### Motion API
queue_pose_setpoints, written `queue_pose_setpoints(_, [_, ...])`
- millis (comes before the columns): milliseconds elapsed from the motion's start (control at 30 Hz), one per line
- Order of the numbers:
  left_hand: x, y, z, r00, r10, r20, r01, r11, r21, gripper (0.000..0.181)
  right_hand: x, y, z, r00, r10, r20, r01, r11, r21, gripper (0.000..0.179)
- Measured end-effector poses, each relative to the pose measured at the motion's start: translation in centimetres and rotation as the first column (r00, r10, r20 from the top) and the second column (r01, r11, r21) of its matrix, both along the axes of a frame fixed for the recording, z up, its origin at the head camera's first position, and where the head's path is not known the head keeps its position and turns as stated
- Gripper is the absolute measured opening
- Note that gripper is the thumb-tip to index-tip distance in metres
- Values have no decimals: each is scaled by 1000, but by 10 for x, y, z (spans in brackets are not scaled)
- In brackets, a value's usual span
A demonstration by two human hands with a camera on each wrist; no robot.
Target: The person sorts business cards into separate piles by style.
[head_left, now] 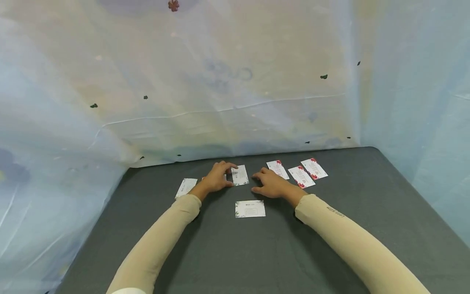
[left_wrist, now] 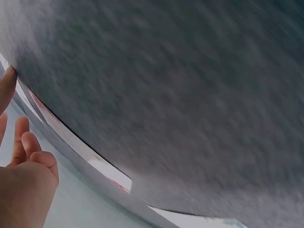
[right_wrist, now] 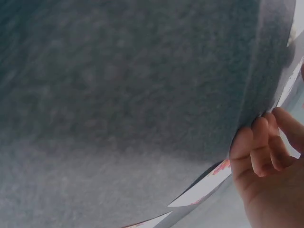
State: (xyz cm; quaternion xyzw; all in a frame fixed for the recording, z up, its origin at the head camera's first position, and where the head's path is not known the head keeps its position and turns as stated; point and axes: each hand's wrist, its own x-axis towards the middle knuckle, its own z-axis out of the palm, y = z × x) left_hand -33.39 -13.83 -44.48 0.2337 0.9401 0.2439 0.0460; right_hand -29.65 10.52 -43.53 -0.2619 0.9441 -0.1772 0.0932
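White card [head_left: 241, 176], left hand [head_left: 217, 178] at its edge, right hand [head_left: 272, 183] just beside

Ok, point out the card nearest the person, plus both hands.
Nearest card [head_left: 250, 209], head view: middle of its printed face.
Left hand [head_left: 217, 177], head view: back of the hand.
Right hand [head_left: 271, 184], head view: back of the hand.

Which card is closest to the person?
The leaf-patterned white card alone between the left sleeve and right sleeve; the other cards all lie farther back on the table.
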Motion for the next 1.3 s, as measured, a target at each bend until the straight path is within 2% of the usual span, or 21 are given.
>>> queue_pose_setpoints(233, [2,11,-4,1000,5,0,-5,1000,4,63,-1,-6,-5,999,-40,10,40,999,15,56])
queue_pose_setpoints(333, [-3,9,-4,999,32,15,-32,999,-6,66,-1,-9,-6,999,-51,10,50,999,11,57])
queue_pose_setpoints(533, [-18,2,3,997,71,5,-70,995,-73,64,-4,-16,-6,997,-65,41,65,998,0,59])
queue_pose_setpoints(633, [-22,4,7,998,67,21,-65,993,-97,63,-7,-16,-5,996,-62,69,65,997,-40,60])
queue_pose_setpoints(733, [-24,6,9,995,82,49,-76,991,-115,64,-11,-16,-1,989,-59,132,73,992,-107,60])
queue_pose_setpoints(900, [-23,11,10,995,73,63,-66,991,-118,69,-14,-13,4,966,-97,239,146,970,-194,62])
queue_pose_setpoints(1000, [-24,14,10,997,48,60,-40,991,-125,75,-13,-13,4,960,-97,261,159,961,-225,65])
queue_pose_setpoints(1067, [-24,14,10,996,52,66,-43,991,-130,75,-12,-14,3,958,-87,275,160,953,-257,67])
queue_pose_setpoints(1300, [-26,15,6,997,70,44,-64,989,-132,64,-11,-14,0,941,-98,324,206,925,-319,68])
